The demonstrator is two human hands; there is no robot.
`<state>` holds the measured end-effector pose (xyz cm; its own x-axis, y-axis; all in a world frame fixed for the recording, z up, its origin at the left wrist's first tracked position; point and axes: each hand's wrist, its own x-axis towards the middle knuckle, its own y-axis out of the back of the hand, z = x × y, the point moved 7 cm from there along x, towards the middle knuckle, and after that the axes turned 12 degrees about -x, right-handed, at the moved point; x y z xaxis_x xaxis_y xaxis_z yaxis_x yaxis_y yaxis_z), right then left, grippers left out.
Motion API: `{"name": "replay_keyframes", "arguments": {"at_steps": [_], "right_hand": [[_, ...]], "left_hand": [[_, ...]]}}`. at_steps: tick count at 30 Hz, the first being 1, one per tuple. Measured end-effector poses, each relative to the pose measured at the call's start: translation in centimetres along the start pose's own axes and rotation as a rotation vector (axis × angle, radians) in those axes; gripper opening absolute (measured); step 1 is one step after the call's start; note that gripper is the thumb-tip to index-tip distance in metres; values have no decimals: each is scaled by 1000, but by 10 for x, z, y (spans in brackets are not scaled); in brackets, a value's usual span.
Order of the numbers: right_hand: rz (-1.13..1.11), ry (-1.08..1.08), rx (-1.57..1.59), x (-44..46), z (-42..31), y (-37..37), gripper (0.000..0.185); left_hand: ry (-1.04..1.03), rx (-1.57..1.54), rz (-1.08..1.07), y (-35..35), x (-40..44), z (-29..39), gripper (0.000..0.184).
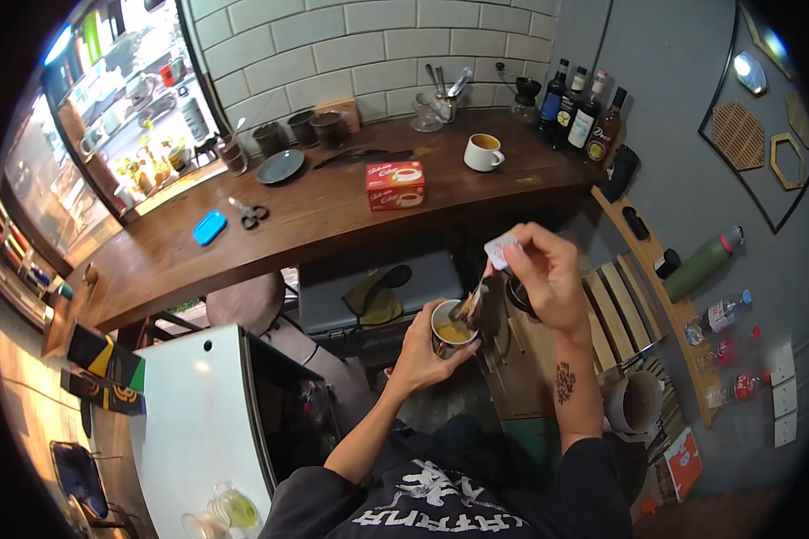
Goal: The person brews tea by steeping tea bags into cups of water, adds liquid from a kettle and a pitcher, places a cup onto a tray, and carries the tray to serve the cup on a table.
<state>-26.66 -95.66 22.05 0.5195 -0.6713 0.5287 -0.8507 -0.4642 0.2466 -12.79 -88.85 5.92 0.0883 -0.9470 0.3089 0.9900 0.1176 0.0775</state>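
My left hand (416,356) is wrapped round a cup (438,316) with yellowish-brown liquid in it. Above that cup my right hand (550,280) pinches the white paper tag (502,252) of a tea bag (467,311). The wet brown bag hangs at the cup's rim; whether it touches the liquid I cannot tell. On the wooden counter beyond my hands stands a red box (395,185) with a cup printed on it. Behind it to the right is a white mug (484,154) with something brown inside.
The wooden counter (324,220) holds scissors (250,213), a blue case (209,228), a grey plate (280,168) and dark cups (330,130). Several bottles (584,121) stand at its right end. A white-topped cabinet (193,395) is at left, a shelf with bottles (719,316) at right.
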Motion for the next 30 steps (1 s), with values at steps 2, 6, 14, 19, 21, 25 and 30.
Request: {"name": "replay_keyframes", "arguments": {"at_steps": [2, 6, 14, 19, 21, 25, 30], "right_hand": [[52, 54, -30, 27, 2, 16, 14], [126, 134, -100, 87, 13, 52, 18], [162, 204, -113, 212, 74, 123, 22], [161, 187, -53, 261, 137, 146, 21], [149, 171, -50, 275, 165, 149, 21], [143, 99, -47, 289, 236, 155, 20], [111, -26, -120, 282, 298, 157, 20]], "left_hand": [[4, 0, -10, -3, 25, -6, 70], [-10, -5, 9, -7, 72, -14, 70], [-19, 54, 108, -5, 126, -35, 69], [3, 52, 183, -4, 138, -47, 69], [-13, 103, 214, -3, 141, -46, 71], [0, 154, 255, 2, 139, -48, 72], [24, 108, 327, 9, 133, -50, 73]]}}
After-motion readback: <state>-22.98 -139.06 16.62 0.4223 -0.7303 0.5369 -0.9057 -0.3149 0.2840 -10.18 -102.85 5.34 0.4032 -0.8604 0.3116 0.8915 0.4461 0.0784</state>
